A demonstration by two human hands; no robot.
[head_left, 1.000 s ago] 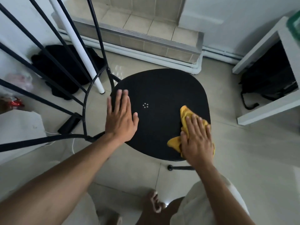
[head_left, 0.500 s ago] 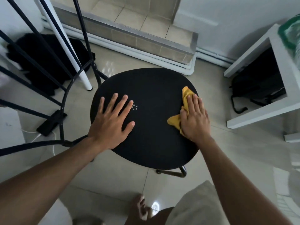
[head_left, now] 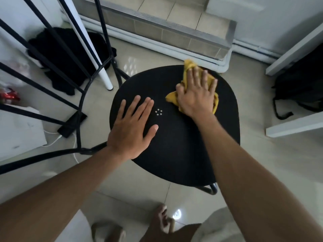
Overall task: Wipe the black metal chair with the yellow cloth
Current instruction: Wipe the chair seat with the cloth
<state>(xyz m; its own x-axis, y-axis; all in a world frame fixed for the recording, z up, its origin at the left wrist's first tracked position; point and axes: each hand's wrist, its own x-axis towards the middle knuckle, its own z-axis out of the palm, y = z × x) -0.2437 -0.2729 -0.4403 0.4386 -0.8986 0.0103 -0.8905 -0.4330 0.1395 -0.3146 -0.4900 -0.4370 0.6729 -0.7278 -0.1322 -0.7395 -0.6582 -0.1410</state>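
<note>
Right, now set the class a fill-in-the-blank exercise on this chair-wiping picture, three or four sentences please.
1. The right hand presses a ____ cloth onto the chair seat.
2. The left hand lies flat on the seat and holds ____.
3. The ring of small dots on the seat lies between the two ____.
4. The seat itself is coloured ____.
Missing words: yellow; nothing; hands; black.

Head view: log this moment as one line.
stage: mid-wipe | right hand: presses yellow cloth near far edge | left hand: flat on black chair seat
</note>
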